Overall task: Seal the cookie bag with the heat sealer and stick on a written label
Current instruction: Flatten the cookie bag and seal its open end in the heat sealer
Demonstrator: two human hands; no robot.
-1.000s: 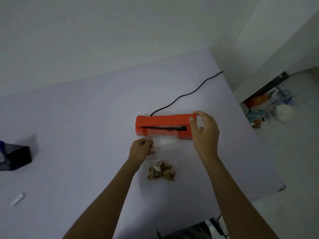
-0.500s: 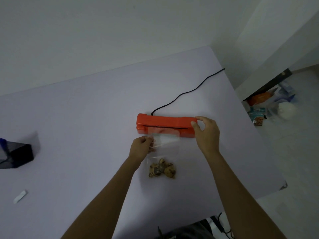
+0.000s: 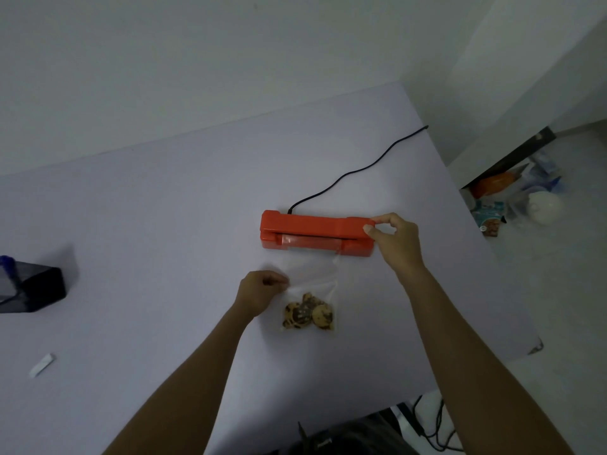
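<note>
An orange heat sealer point(image 3: 315, 229) lies across the middle of the pale table point(image 3: 164, 224), its black cord point(image 3: 358, 169) running to the far right edge. A clear plastic bag with several cookies point(image 3: 308, 311) lies in front of it, its open top tucked under the sealer's lowered lid. My right hand point(image 3: 395, 243) grips the sealer's right end between thumb and fingers. My left hand point(image 3: 261, 290) pinches the bag's left edge. A small white label point(image 3: 41, 365) lies at the near left.
A black holder with a blue pen point(image 3: 31, 287) stands at the table's left edge. Beyond the right edge, on the floor, are packets, an orange bag point(image 3: 492, 183) and a white round object point(image 3: 543, 206). Cables point(image 3: 430, 421) hang below the near edge.
The sealer's lid has come down from raised to closed on the bag's top under my right hand. My left hand has slid back along the bag toward me.
</note>
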